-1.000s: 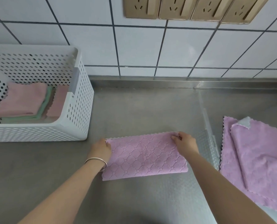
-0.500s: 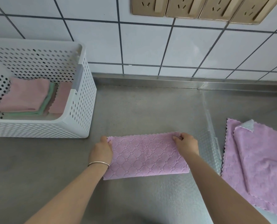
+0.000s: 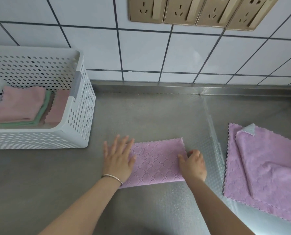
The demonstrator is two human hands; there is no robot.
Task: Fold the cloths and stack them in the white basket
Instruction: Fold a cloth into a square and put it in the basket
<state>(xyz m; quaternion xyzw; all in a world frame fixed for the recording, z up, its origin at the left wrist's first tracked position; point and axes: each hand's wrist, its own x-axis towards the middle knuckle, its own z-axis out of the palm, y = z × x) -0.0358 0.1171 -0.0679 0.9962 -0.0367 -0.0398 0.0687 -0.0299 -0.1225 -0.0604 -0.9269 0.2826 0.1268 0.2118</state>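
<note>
A purple cloth (image 3: 156,162), folded in half with a quilted diamond pattern showing, is laid flat on the steel counter (image 3: 149,116) near its front edge. Its left end is pressed down by the left hand (image 3: 118,161), fingers straight and spread, with a thin metal bangle (image 3: 112,177) worn at the wrist. The right edge of the cloth is pinched by the right hand (image 3: 193,164), thumb lying on top and the fingers curled at the edge.

The white basket (image 3: 83,106), perforated all over, is stood at the left against the tiled wall (image 3: 141,51), well apart from the cloth. Inside it a pink folded cloth (image 3: 21,104) is stacked on a green one (image 3: 41,114), and another pink cloth (image 3: 58,107) is tucked just beside them.

Off to the right, two more purple cloths (image 3: 268,167) are piled unfolded, one overlapping the other, a grey corner turned over at the top. A row of gold wall sockets (image 3: 200,11) is seen above (no brand, label or writing can be read anywhere).
</note>
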